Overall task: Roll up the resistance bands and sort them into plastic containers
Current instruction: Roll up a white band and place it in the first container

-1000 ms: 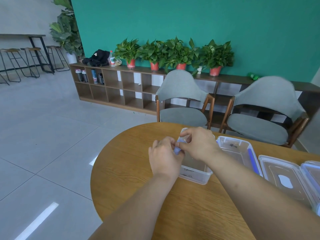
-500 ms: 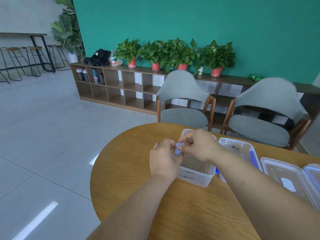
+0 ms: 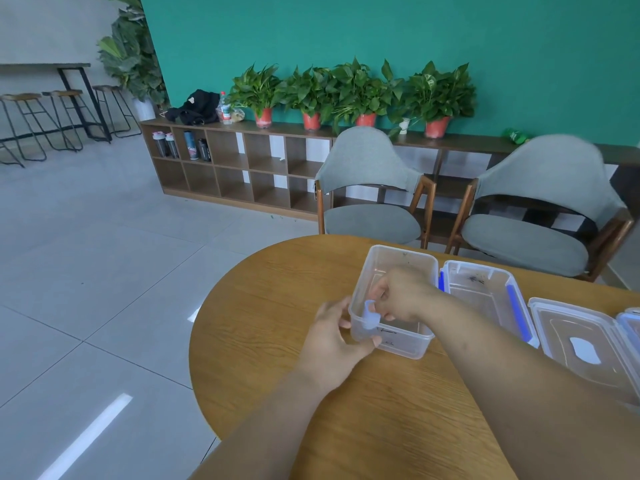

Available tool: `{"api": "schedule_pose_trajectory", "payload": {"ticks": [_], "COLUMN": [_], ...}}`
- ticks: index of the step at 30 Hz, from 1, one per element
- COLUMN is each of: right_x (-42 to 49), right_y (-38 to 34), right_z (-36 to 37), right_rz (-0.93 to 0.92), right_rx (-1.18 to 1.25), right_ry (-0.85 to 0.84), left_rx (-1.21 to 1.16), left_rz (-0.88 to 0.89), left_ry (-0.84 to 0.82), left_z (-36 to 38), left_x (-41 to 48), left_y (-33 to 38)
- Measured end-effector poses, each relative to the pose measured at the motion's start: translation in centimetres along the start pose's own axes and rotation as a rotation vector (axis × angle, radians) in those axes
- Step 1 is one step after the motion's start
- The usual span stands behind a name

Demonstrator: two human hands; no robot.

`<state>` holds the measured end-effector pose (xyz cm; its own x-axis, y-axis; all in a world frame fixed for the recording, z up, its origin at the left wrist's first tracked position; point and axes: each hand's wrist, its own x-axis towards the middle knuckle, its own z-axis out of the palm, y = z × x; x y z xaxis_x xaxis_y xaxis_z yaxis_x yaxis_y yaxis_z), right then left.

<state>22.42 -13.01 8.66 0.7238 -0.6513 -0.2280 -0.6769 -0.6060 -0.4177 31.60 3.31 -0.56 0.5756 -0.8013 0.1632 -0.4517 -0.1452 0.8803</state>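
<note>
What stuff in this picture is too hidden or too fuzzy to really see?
Head view, the only one:
- Rolled band: partly covered by the right hand and seen through the clear container wall, so how neatly it is rolled is unclear.
- Dark marks on that container's front wall: too small to read.
- Far-right container: cut off by the picture's right edge.
- Shelf bottles: too small and far away to read the labels.

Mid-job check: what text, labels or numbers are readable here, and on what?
No text is legible.
Near wall of the clear container: dark handwritten marks, too blurred to read.
On the shelf, the water bottle's red label: too small.
On the lid, a white patch: no print visible.
The rolled blue band in the right hand: no print visible.
</note>
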Motion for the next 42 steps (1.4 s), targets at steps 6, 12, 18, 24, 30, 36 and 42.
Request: {"api": "schedule_pose_trajectory", "payload": {"ticks": [6, 12, 18, 24, 30, 36, 42], "right_x": [0.0, 0.4, 0.5, 0.3, 0.1, -0.1, -0.6], "right_y": [0.3, 0.3, 0.4, 0.4, 0.4, 0.0, 0.0], "right_z": [0.7, 0.8, 0.4, 0.1, 0.3, 0.5, 0.0], "right_rz": [-0.051, -0.049, -0.081, -0.098, -0.109, -0.084, -0.062], "right_rx": [-0.012, 0.022, 0.015, 0.051, 0.037, -0.152, -0.125], "right_ry": [-0.096, -0.139, -0.181, -0.218, -0.198, -0.169, -0.224], "left_rx": [0.022, 0.101, 0.205, 0.221, 0.326, 0.318, 0.350], "left_rz": [-0.009, 0.038, 0.041, 0.043, 0.123, 0.166, 0.146], "left_ry": [0.042, 0.074, 0.103, 0.138, 0.192, 0.213, 0.228], "left_z": [1.1, 1.9, 2.6, 2.8, 2.6, 2.6, 2.4], "left_x": [-0.6, -0.8, -0.8, -0.9, -1.1, -1.4, -1.2], "left_y": [0.1, -0.9, -2.5, -2.1, -1.7, -1.9, -1.4]}}
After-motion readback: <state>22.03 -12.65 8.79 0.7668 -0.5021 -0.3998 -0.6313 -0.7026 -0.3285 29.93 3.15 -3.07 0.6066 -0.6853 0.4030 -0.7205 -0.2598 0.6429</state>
